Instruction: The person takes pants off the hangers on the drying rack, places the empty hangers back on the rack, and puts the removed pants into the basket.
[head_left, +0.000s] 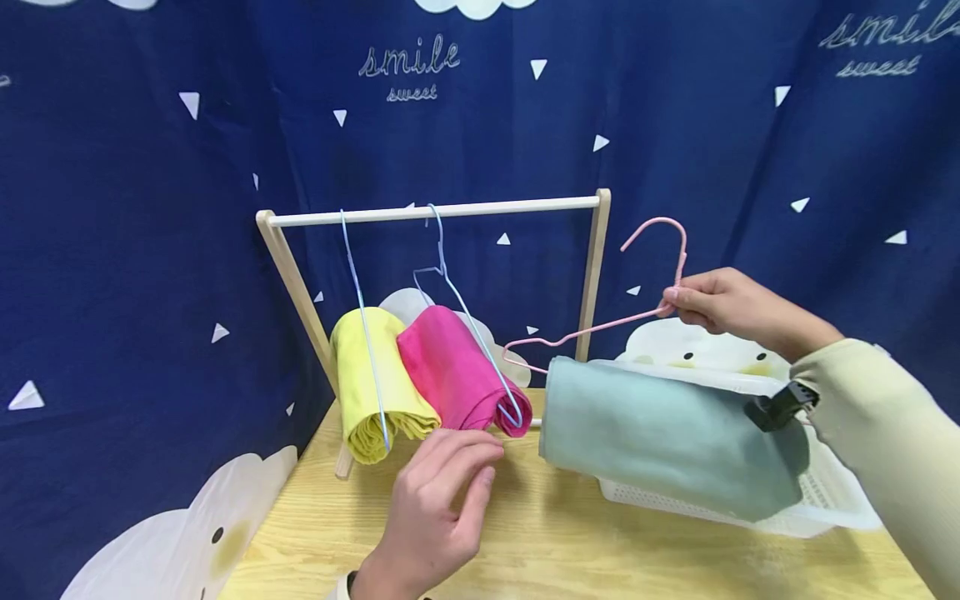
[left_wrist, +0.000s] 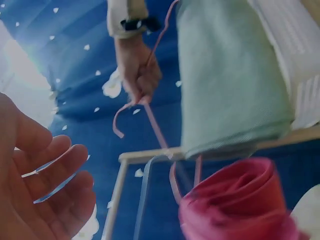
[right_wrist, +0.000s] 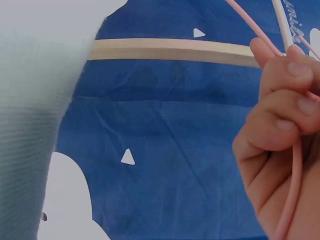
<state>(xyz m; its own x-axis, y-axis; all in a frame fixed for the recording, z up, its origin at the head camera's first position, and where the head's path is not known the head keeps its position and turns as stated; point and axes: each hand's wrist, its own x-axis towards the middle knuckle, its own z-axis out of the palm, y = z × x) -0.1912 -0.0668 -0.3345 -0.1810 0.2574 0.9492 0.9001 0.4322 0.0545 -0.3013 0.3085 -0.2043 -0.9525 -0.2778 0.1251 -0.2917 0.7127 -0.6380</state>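
Observation:
My right hand (head_left: pixel 708 304) grips a pink clothes hanger (head_left: pixel 592 329) just below its hook, right of the rack. A folded grey-green cloth (head_left: pixel 660 433) hangs over the hanger's lower bar, and the cloth hides most of that bar. In the left wrist view, the hook and the gripping fingers show behind the grey-green cloth (left_wrist: pixel 230 80). My left hand (head_left: pixel 431 508) is in front of a magenta cloth (head_left: pixel 465 367), its fingers relaxed and holding nothing. That cloth hangs on a blue hanger (head_left: pixel 461 300) from the rack, beside a yellow cloth (head_left: pixel 360 375) on another blue hanger (head_left: pixel 356 283).
A small rack with a white rail (head_left: pixel 487 207) and wooden posts (head_left: pixel 595 275) stands on the wooden table (head_left: pixel 585 558). Behind and below the grey-green cloth is a white plastic basket (head_left: pixel 840 479). A dark blue printed curtain (head_left: pixel 480 125) closes off the back.

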